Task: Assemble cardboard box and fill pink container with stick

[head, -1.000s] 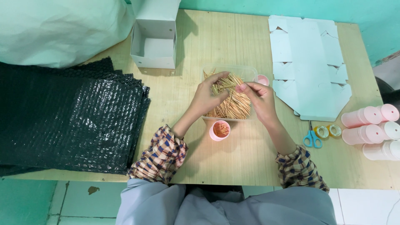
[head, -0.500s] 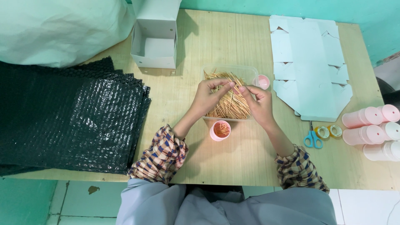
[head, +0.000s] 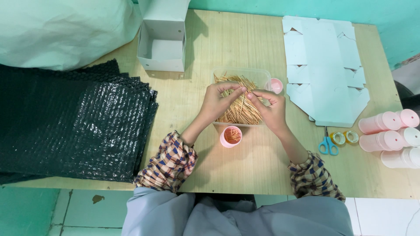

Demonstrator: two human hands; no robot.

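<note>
A clear plastic tray [head: 261, 75] full of wooden toothpicks [head: 238, 114] lies mid-table. Over it, my left hand [head: 218, 102] and my right hand [head: 271, 109] meet, fingertips pinching a small bunch of toothpicks between them. Just in front of the tray stands an open pink round container [head: 230, 136] with some toothpicks inside. Its pink lid [head: 275, 85] lies at the tray's right side.
A stack of black bubble-wrap bags [head: 74, 122] covers the table's left. An open white box [head: 161, 50] stands at the back. Flat white box blanks [head: 326, 65], blue scissors [head: 327, 144], tape rolls [head: 343, 137] and several closed pink containers [head: 389, 133] lie to the right.
Both hands have stayed over the tray, fingers shifting slightly as they gather toothpicks together. Nothing else has moved.
</note>
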